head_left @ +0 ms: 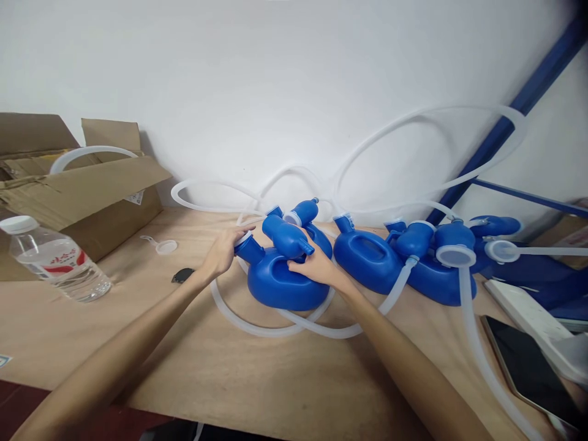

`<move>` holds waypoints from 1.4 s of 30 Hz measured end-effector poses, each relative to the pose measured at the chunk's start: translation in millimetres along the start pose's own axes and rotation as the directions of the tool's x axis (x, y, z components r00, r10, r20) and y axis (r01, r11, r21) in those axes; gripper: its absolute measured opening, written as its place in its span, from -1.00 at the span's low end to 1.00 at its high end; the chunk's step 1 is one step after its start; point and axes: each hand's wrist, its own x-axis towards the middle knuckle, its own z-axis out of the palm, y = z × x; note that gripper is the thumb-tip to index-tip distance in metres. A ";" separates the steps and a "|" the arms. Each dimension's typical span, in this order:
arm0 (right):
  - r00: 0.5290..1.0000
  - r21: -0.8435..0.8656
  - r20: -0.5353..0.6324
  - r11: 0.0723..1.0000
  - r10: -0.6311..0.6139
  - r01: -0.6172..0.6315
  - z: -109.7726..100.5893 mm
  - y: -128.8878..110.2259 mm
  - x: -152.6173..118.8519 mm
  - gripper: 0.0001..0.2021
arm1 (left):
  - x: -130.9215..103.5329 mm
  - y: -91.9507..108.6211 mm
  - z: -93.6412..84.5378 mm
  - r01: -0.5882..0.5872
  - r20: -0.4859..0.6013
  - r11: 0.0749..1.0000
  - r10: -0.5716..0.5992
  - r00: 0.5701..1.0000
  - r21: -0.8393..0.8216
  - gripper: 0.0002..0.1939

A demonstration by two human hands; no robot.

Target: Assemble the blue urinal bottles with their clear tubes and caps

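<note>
A blue plastic urinal bottle [275, 288] with a slanted neck sits in front of me on the wooden table. My left hand [225, 250] is closed at the white-rimmed mouth of that neck, its fingers over the rim. My right hand [315, 267] grips the bottle by the handle opening, thumb at the front; its other fingers are partly hidden. Just above the handle, close to the right hand, is a blue bulb-shaped spout piece [285, 237]. Behind it lies another blue spout piece [305, 212]. A clear hose [257, 331] loops under and around the bottle.
More blue urinal bottles [362, 260] with hoses stand to the right, beside a phone [528, 361] and a white power strip [528, 318]. At left are a cardboard box [110, 214], a water bottle [59, 260], a small white strap cap [166, 247] and a dark flat piece [184, 275].
</note>
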 end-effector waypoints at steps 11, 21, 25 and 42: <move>1.000 -0.024 -0.009 1.000 0.005 -0.006 1.7 -2.5 -0.3 -0.11 | -16.4 7.2 -6.4 -0.119 0.085 0.988 0.111 0.990 0.097 -0.43; 0.999 0.011 0.050 1.000 -0.009 0.009 -2.7 -1.8 2.6 -0.07 | 15.3 -1.2 -13.5 -0.357 0.327 0.934 0.339 0.882 -0.005 -0.55; 0.997 -0.032 0.069 0.999 0.038 -0.036 -2.0 -4.1 3.3 0.00 | 15.9 -8.1 -5.7 -0.383 0.270 0.923 0.381 0.885 -0.047 -0.53; 0.994 0.026 0.070 0.996 0.084 -0.086 -3.3 -16.9 5.7 0.18 | 0.6 -10.5 9.5 -0.362 0.036 0.930 0.361 0.932 0.066 -0.60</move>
